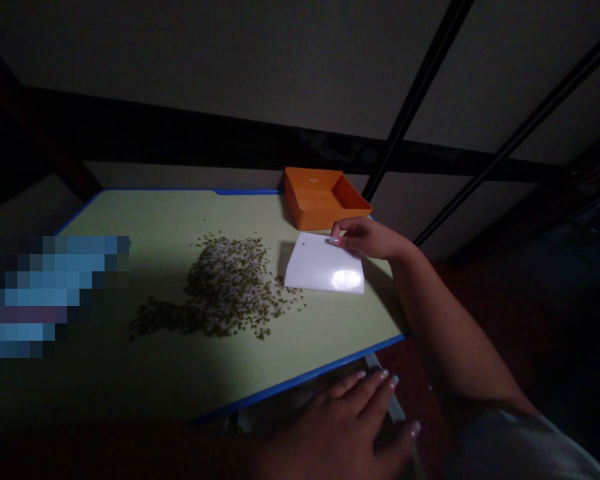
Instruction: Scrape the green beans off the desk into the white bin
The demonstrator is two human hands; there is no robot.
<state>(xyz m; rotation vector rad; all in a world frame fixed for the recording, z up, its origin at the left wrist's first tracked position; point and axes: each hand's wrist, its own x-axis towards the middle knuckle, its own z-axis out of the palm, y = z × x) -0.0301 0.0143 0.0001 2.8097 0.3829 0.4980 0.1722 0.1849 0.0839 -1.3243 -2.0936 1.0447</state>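
Right hand (367, 238) pinches the white card (320, 263) at its top edge; card sits tilted over the table (320, 327), just right of the loose grain pile (225, 287), near side of the orange bin (323, 220). Left hand (350, 413) is off the table's near edge, fingers loosely spread, thumb out.

Dim overall; glare whitens a spot on the card (320, 263) under the right hand (363, 237); shadow darkens the bench (305, 333) left of the left hand (350, 413); coarse pixel blocks (55, 297) lie farther left.
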